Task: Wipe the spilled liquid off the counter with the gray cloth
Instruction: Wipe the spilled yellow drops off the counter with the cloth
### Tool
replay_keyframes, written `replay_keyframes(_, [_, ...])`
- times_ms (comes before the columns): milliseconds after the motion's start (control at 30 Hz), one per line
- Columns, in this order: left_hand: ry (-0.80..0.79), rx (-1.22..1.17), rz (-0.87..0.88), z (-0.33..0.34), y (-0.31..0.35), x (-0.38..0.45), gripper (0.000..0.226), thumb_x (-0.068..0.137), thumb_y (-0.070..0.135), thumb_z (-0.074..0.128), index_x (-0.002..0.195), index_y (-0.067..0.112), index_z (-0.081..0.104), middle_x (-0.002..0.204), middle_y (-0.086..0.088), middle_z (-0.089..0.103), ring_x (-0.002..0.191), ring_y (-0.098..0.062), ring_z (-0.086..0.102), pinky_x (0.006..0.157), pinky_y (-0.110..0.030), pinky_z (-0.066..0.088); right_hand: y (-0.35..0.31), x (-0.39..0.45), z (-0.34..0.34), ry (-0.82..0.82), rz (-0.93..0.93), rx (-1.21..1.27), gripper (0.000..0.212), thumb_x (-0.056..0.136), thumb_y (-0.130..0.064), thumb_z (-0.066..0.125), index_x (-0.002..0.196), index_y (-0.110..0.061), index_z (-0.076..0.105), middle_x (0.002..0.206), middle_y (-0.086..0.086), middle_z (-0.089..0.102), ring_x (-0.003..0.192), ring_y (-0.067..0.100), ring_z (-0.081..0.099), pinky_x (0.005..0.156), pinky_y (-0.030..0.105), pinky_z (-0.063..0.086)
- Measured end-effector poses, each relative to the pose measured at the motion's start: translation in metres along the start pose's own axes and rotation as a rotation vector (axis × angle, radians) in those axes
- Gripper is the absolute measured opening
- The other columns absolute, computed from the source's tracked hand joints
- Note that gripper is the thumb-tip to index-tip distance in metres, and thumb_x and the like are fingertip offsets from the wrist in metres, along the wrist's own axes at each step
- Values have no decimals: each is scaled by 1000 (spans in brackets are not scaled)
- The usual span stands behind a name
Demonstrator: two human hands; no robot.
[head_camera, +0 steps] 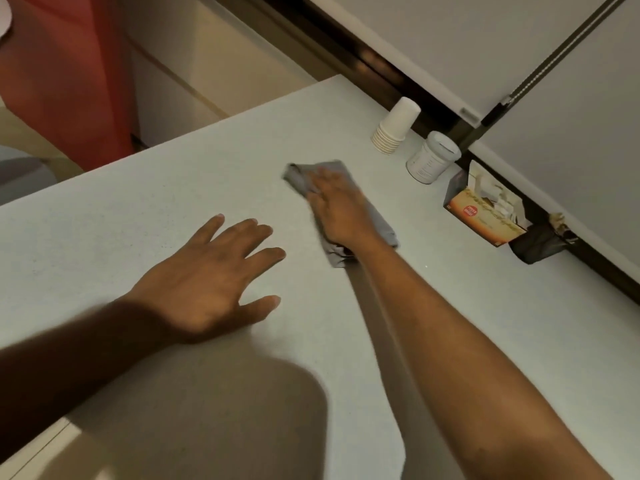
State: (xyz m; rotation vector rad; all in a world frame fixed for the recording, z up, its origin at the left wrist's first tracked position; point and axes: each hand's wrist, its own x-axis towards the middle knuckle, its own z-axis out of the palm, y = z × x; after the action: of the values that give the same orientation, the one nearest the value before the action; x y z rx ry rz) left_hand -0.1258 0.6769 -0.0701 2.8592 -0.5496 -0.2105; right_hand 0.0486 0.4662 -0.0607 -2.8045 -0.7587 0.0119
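Note:
A gray cloth (300,178) lies bunched on the pale counter (138,216), around the middle of the view. My right hand (337,206) presses flat on top of it, fingers spread toward the far left, covering most of the cloth. My left hand (211,278) rests palm down on the bare counter nearer to me, fingers apart, holding nothing. No liquid stands out on the speckled surface.
Along the back right edge stand a stack of white paper cups (394,126), a white lidded jar (433,157), an open box of packets (485,209) and a dark holder (536,244). The counter's left edge drops to a red panel (69,74) and beige cabinets.

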Motion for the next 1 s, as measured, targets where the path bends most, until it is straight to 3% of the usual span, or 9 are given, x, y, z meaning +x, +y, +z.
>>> replay_keyframes(133, [-32, -17, -5, 0, -3, 2, 87, 88, 87, -4, 165, 46, -1, 179, 8, -12, 165, -16, -13, 132, -48, -12, 120, -45, -37, 189, 525, 67, 49, 104, -54, 37, 142, -32, 59, 145, 2, 62, 139, 27, 52, 116, 50, 38])
replay_keyframes(233, [-13, -13, -3, 2, -2, 3, 82, 92, 86, 2, 164, 46, 3, 179, 7, -8, 165, -18, -9, 133, -50, -9, 126, -58, -37, 141, 750, 6, 51, 103, -37, 33, 151, -31, 47, 155, 8, 50, 146, 36, 42, 119, 60, 29])
replay_keyframes(300, [-1, -22, -7, 3, -3, 4, 79, 94, 84, 8, 163, 46, 5, 179, 7, -6, 165, -19, -7, 133, -50, -7, 84, -52, -24, 125, 694, -3, 54, 107, -27, 32, 160, -31, 33, 165, 6, 39, 153, 33, 32, 123, 61, 17])
replay_keyframes(367, [-5, -21, -8, 3, -3, 6, 81, 93, 85, 7, 163, 46, 6, 180, 6, -5, 166, -20, -5, 133, -52, -5, 29, -56, -11, 80, 484, 13, 54, 109, -26, 33, 163, -27, 29, 170, 4, 31, 156, 31, 25, 125, 61, 10])
replay_keyframes(467, [-23, 14, -12, 4, -2, 9, 88, 88, 89, 0, 164, 45, 6, 180, 4, -4, 166, -22, -4, 133, -53, -3, -30, -97, 9, 5, 146, 14, 52, 112, -32, 32, 164, -31, 27, 172, -3, 24, 160, 24, 12, 127, 53, 0])
replay_keyframes(533, [-6, 16, 2, 5, -4, 9, 91, 87, 88, -1, 165, 43, 8, 180, 2, 1, 166, -22, -1, 133, -53, -2, -27, -125, 8, -23, 40, 31, 52, 112, -38, 31, 163, -35, 27, 172, -7, 24, 161, 19, 9, 127, 47, 0])
replay_keyframes(667, [50, 2, 38, 5, -4, 4, 87, 92, 84, 7, 165, 38, 19, 178, -1, 13, 165, -23, 7, 133, -53, 2, 64, -143, -16, 39, 303, 31, 56, 107, -41, 31, 161, -27, 34, 169, 3, 33, 158, 27, 25, 127, 53, 16])
replay_keyframes(767, [43, 8, 25, 4, -3, 3, 85, 93, 83, 9, 165, 38, 20, 178, -1, 13, 165, -23, 8, 133, -53, 2, 91, -143, -26, 74, 538, 9, 52, 111, -33, 33, 163, -27, 30, 172, 1, 25, 160, 27, 18, 127, 56, 8])
replay_keyframes(1000, [81, -28, 60, 5, -4, 1, 82, 95, 79, 19, 162, 34, 30, 176, -4, 22, 163, -26, 15, 132, -56, 7, -32, -215, -5, 26, 232, 83, 50, 113, -37, 32, 163, -36, 27, 172, -8, 21, 162, 19, 5, 129, 49, -5])
